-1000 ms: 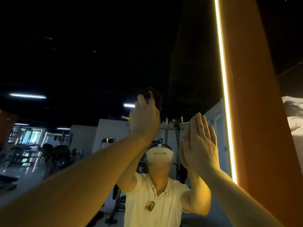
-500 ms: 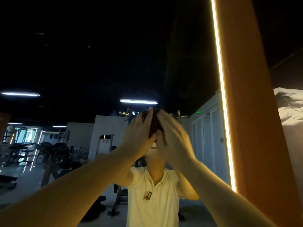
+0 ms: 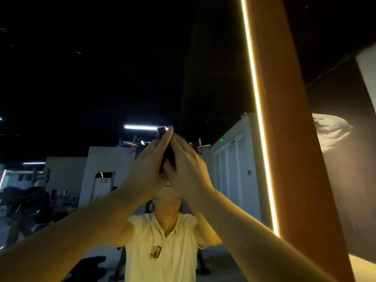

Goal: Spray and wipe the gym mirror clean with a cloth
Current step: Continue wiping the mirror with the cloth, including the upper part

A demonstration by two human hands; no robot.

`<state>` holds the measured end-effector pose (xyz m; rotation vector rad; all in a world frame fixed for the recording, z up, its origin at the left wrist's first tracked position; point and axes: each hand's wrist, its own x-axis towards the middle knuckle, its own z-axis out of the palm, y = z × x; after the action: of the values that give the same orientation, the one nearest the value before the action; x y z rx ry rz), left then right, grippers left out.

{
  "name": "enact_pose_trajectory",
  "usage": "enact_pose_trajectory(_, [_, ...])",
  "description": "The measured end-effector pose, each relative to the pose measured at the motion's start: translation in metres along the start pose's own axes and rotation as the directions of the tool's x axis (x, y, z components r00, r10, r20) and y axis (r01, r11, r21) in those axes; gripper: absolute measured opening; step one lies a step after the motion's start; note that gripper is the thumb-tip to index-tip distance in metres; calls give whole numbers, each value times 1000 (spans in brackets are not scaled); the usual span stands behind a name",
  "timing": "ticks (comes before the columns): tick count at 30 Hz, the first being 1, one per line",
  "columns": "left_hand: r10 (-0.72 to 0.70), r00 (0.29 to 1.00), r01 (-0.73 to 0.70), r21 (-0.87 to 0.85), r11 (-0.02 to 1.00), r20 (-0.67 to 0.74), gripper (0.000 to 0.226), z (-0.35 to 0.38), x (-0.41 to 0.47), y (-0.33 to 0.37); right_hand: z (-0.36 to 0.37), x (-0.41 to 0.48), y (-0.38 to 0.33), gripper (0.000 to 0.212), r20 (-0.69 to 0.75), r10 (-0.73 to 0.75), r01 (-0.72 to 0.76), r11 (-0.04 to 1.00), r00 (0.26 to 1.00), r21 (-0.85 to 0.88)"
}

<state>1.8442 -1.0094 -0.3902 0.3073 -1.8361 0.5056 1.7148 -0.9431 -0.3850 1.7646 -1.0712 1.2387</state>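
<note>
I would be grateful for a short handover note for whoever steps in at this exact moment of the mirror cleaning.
Left hand: raised, fingers straight, pressing one side of the dark crumpled cloth.
Right hand: fingers straight, pressing the other side, so the cloth is sandwiched between both hands.
Large wall mirror: directly ahead, with a glowing light strip along its right edge. Whether the cloth touches the glass cannot be told.
Spray bottle: not in view.
Done: cannot be judged, as no streaks or wet patches show in the dim light.
Left: probably wiping on across the glass.
</note>
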Motion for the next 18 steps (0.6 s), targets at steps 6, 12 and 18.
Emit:
enact_pose_trajectory(6, [91,995,-67,344,936,-51,110,0,-5,-9,-9,13,24,69,-14,-261,243,913,965,-328])
enact_pose_trajectory(12, [104,992,-45,544,838,-77,71,-11,-8,-20,-66,52,116,37,-296,-132,-62,822,946,-565])
enact_pose_trajectory(18, [40,994,18,512,859,-103,69,-3,-10,-10,-38,62,85,46,-619,332,-499,859,712,-113])
